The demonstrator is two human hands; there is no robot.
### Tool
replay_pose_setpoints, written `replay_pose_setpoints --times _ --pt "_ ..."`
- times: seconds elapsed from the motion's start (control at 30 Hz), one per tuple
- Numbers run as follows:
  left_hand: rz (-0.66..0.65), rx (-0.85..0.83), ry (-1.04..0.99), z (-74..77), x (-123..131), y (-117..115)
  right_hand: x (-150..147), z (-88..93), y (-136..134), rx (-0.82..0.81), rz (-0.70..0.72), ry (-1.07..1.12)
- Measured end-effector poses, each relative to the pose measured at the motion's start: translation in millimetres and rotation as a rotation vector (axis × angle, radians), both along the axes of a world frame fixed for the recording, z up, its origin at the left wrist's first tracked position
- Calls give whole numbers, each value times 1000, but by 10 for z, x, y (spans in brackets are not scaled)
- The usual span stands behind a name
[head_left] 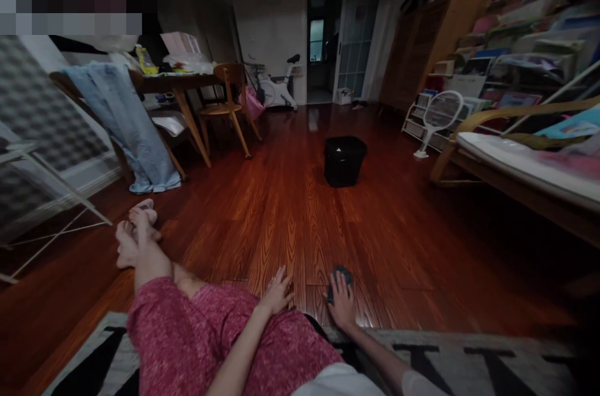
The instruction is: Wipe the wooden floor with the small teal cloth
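Observation:
My right hand [342,301] rests over a dark computer mouse [341,274] on the wooden floor, its fingers laid along the top. Beside my thigh, my left hand [277,293] is held with its fingers spread and nothing in it. My legs, in pink-red patterned shorts [182,333], stretch out to the left, with bare feet crossed near a pale slipper [149,208]. A dark curved edge shows just behind my hands, partly hidden by the shorts.
A black bin [345,162] stands on the floor ahead. At left are a table [187,80], a wooden chair [229,110] and jeans [126,127] over another chair. A cushioned bench [525,162] and full shelves line the right. A patterned rug [450,352] lies beneath me.

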State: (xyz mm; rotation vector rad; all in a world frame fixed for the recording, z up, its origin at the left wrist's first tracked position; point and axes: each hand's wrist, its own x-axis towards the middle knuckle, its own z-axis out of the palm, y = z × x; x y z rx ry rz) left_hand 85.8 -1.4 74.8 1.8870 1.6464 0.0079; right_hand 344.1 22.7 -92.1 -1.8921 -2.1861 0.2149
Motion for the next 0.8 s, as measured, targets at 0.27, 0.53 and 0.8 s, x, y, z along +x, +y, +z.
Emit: replay_pose_setpoints --times 0.27,0.53,0.8 --pt "22 -3 -4 -19 14 -14 -836 403 476 -179 772 64" --pt "24 -20 3 42 21 -9 639 355 1060 9 78 -20" --pt "7 -25 7 42 22 0 1360 -13 350 91 -402 -42"
